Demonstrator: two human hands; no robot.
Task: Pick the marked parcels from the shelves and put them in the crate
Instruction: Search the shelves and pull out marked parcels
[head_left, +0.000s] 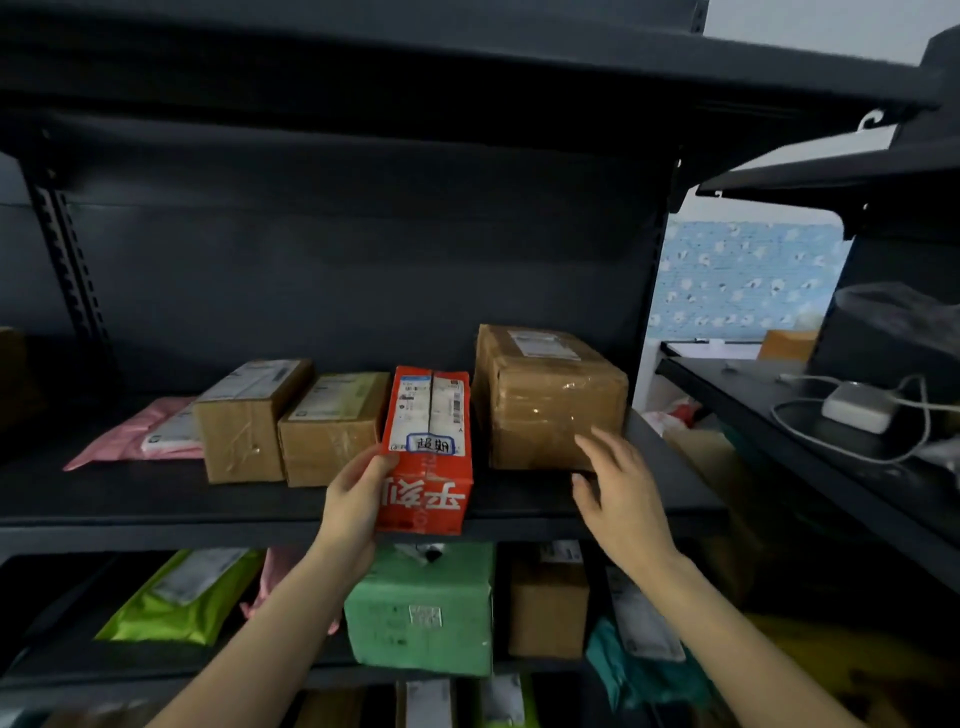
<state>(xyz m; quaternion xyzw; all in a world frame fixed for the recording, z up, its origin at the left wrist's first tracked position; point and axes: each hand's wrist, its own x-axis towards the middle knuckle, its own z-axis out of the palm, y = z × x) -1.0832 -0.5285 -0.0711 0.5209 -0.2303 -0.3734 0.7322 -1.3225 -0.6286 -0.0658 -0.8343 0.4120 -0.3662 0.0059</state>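
One marked red box (426, 452), upright at the shelf (156, 499) front edge, between brown boxes (550, 400). Held by left hand (358, 493), fingers clamped on its left side; right hand (618, 488) just right, fingers apart, holding nothing. Step: pick. Next, likely: lift clear, find crate, unseen.

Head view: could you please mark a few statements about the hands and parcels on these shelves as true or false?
1. The left hand grips the red parcel. True.
2. The red parcel's label bears a blue-outlined handwritten mark. True.
3. The right hand clasps the large brown box. False: its fingers are spread open by the box's front corner, gripping nothing.
4. The pink mailer lies right of the red parcel. False: it lies far to its left.
5. A green parcel sits one level below the red parcel. True.
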